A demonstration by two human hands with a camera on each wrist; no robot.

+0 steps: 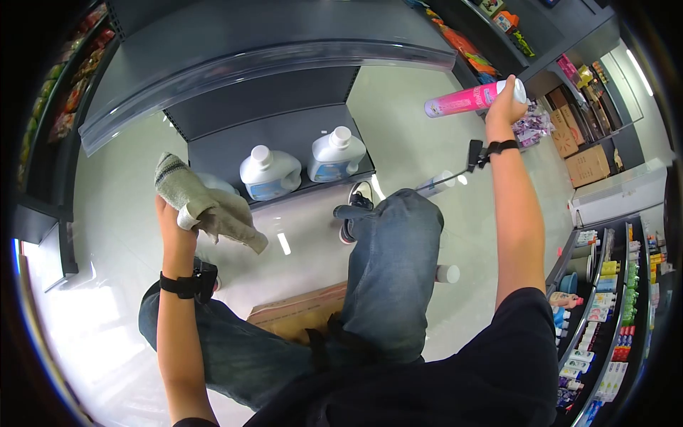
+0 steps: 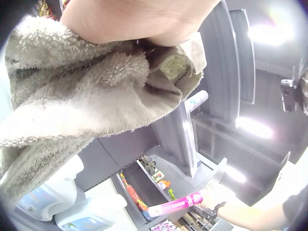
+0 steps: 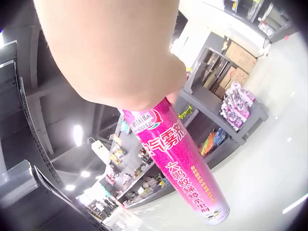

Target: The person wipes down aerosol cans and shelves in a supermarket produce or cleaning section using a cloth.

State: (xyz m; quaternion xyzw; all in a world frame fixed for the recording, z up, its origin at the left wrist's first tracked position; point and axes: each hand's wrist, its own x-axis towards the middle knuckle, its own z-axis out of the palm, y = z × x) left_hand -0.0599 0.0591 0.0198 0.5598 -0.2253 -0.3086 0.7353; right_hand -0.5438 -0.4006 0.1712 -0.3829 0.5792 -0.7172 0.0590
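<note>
In the head view my left hand [image 1: 178,231] grips a grey-beige cloth [image 1: 206,203], which hangs in folds over two white jugs' left side. My right hand [image 1: 506,108], held out at the upper right, grips a pink spray can [image 1: 462,100] near its white-capped end; the can lies nearly level in the air. The right wrist view shows the can [image 3: 178,159] below the hand [image 3: 115,57], with white lettering on it. The cloth [image 2: 96,96] fills much of the left wrist view, under the hand [image 2: 139,19].
Two white jugs [image 1: 267,174] [image 1: 336,155] stand on the low grey shelf [image 1: 242,132]. Above them runs a shelf with a clear front strip [image 1: 270,60]. A cardboard box [image 1: 299,313] lies between the legs. A white-capped container [image 1: 447,274] is beside the right knee.
</note>
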